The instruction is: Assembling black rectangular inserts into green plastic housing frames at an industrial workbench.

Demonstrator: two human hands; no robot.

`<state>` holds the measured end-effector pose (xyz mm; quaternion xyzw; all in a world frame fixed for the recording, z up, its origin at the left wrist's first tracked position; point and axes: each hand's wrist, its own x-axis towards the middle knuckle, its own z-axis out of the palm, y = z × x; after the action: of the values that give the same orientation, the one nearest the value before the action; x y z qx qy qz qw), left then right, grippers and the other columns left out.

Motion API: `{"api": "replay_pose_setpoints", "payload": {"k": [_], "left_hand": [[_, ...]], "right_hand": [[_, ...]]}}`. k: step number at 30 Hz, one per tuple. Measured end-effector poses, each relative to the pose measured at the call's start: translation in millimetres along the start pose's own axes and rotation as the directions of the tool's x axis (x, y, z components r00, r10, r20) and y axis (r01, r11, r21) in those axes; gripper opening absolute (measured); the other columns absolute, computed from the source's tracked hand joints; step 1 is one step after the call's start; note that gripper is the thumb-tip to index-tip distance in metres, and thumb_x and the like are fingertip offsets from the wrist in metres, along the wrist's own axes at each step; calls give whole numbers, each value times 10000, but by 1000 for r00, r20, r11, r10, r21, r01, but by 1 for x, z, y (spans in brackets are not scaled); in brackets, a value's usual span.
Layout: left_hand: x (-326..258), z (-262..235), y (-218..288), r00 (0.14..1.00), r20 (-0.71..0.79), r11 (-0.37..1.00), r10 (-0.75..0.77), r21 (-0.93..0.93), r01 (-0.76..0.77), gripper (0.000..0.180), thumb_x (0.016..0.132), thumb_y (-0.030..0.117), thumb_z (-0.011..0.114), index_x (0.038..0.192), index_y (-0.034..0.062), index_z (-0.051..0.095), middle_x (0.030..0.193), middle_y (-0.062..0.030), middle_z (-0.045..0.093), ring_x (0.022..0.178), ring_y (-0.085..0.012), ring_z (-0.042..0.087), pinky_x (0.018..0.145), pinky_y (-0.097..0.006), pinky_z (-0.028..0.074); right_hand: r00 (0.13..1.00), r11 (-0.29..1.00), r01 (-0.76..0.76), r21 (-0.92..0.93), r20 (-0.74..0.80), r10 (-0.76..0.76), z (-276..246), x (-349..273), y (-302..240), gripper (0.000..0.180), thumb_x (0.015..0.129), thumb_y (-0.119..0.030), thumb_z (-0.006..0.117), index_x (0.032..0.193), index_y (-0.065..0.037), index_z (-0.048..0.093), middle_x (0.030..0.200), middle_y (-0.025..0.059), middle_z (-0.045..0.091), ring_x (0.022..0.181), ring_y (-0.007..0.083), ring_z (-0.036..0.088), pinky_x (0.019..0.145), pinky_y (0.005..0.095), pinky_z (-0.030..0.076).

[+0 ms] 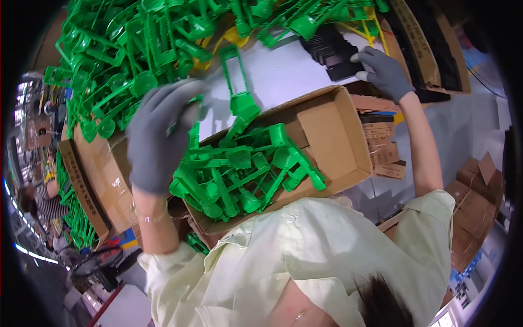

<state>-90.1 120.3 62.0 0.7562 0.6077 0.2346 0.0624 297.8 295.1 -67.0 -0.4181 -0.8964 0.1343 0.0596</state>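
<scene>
My left hand (160, 133), in a grey glove, is above the left end of an open cardboard box (335, 136). Its curled fingers are blurred, and a green plastic piece shows just under them; whether they hold it is unclear. Inside the box lie several green plastic parts (239, 169) with long arms and cupped ends. One long green frame-shaped part (237, 82) reaches across the box's far rim, apart from my left hand. My gloved right hand (378, 71) closes its thumb and fingers on the near end of a row of flat black plastic pieces (335, 52).
A large heap of green parts (131, 49) covers the far left of the white work surface (272, 68). Some yellow parts (237, 35) lie among them. Flattened cardboard (381, 141) is stacked right of the box. Another person (46, 199) is at the far left.
</scene>
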Motion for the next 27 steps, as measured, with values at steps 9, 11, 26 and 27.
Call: {"api": "replay_pose_setpoints", "payload": {"k": [9, 11, 26, 27], "left_hand": [[69, 90, -44, 689, 401, 720, 604, 96, -687, 308, 684, 56, 621, 984, 118, 648, 1054, -56, 602, 1033, -254, 536, 830, -372, 465], [60, 105, -41, 594, 605, 757, 531, -24, -652, 209, 712, 90, 599, 919, 106, 623, 1058, -65, 578, 1082, -255, 500, 875, -378, 440], [76, -1, 5, 930, -167, 932, 328, -103, -347, 302, 756, -24, 652, 1046, 54, 620, 1010, -74, 642, 914, -207, 638, 751, -291, 514], [63, -10, 14, 968, -236, 939, 89, -303, -161, 196, 808, 3, 645, 1000, -2, 605, 1029, -87, 635, 921, -196, 634, 760, -301, 513]], "right_hand": [[997, 994, -66, 82, 49, 62, -2, 13, -1, 308, 723, -155, 697, 991, -97, 558, 945, 53, 567, 911, 253, 568, 798, 337, 455], [996, 982, -92, 167, 13, 91, -2, 12, -2, 283, 728, -151, 693, 960, -77, 548, 895, 53, 565, 842, 250, 570, 749, 332, 458], [881, 494, -204, 845, -61, 469, -25, -37, -80, 136, 886, -140, 595, 977, -48, 554, 771, 9, 621, 613, 25, 524, 541, 169, 408], [864, 418, -206, 885, -37, 503, -26, -44, -90, 135, 891, -138, 586, 981, -44, 549, 751, 11, 612, 585, 24, 511, 516, 169, 395]]}}
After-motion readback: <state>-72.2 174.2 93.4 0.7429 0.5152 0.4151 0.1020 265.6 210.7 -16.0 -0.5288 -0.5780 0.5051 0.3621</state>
